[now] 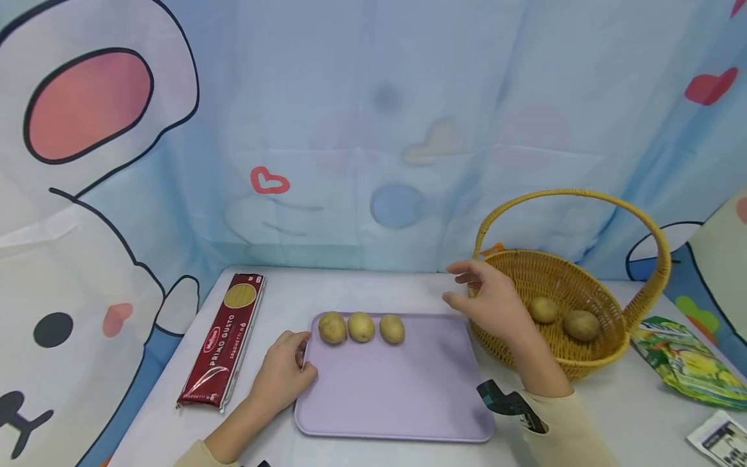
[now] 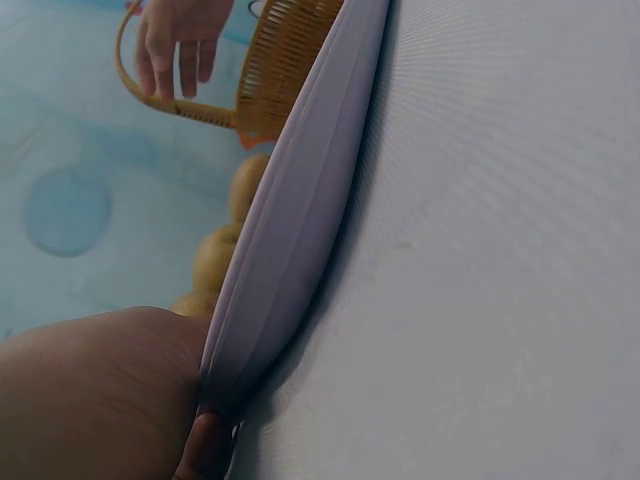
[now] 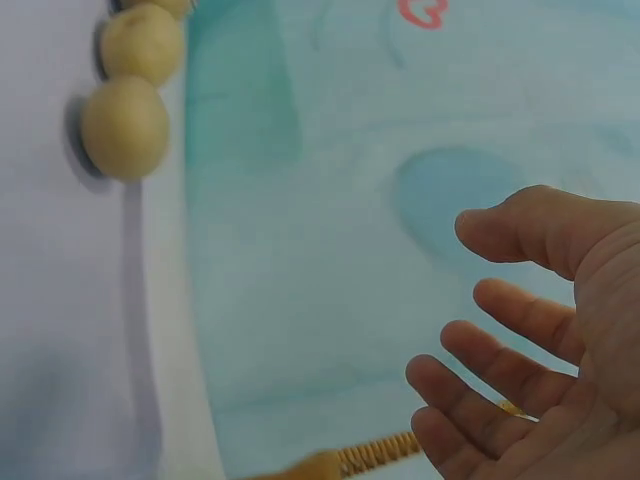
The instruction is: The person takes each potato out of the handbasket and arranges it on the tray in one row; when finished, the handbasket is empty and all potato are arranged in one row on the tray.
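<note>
Three potatoes (image 1: 361,327) sit in a row along the far left rim of a lilac tray (image 1: 408,389). My left hand (image 1: 284,368) grips the tray's left edge, thumb and fingers bent about the rim; in the left wrist view a fingertip (image 2: 208,445) shows against it. Above the tray's far right corner and the left rim of a wicker basket (image 1: 525,259), my right hand (image 1: 493,300) hovers with nothing in it. Its fingers spread loosely in the right wrist view, apart from one another. Two more potatoes (image 1: 581,325) lie inside the basket.
A red spaghetti packet (image 1: 224,340) lies left of the tray. The basket's tall handle (image 1: 574,193) arches up on the right. Beyond it are a green and yellow packet (image 1: 691,363) and a small white packet (image 1: 723,438). A printed cloth (image 1: 350,130) hangs behind the table.
</note>
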### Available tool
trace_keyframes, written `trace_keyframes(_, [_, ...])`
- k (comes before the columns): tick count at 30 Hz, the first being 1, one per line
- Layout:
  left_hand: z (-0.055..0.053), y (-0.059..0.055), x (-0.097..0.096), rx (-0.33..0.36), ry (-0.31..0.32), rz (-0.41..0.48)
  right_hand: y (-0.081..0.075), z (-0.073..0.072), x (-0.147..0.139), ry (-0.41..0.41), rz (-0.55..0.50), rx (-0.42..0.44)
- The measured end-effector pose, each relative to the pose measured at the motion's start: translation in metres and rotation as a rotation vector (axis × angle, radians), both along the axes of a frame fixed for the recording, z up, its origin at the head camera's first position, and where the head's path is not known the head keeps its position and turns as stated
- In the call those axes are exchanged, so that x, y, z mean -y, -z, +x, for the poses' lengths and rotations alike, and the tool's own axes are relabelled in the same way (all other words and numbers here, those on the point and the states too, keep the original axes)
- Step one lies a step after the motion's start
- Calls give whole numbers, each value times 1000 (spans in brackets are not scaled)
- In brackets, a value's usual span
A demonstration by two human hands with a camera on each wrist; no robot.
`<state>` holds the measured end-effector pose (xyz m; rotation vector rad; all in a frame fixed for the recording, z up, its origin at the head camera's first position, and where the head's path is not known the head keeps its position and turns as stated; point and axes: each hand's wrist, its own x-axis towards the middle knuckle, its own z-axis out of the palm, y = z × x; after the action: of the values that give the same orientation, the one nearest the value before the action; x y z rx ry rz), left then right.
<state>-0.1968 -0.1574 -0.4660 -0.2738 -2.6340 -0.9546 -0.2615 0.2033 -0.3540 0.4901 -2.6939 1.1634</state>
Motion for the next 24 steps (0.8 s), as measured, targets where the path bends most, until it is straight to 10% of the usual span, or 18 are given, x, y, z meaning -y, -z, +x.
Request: trace_keyframes(24, [-2,3,0,-4,6,3,-25,-13,-97,141,122,73])
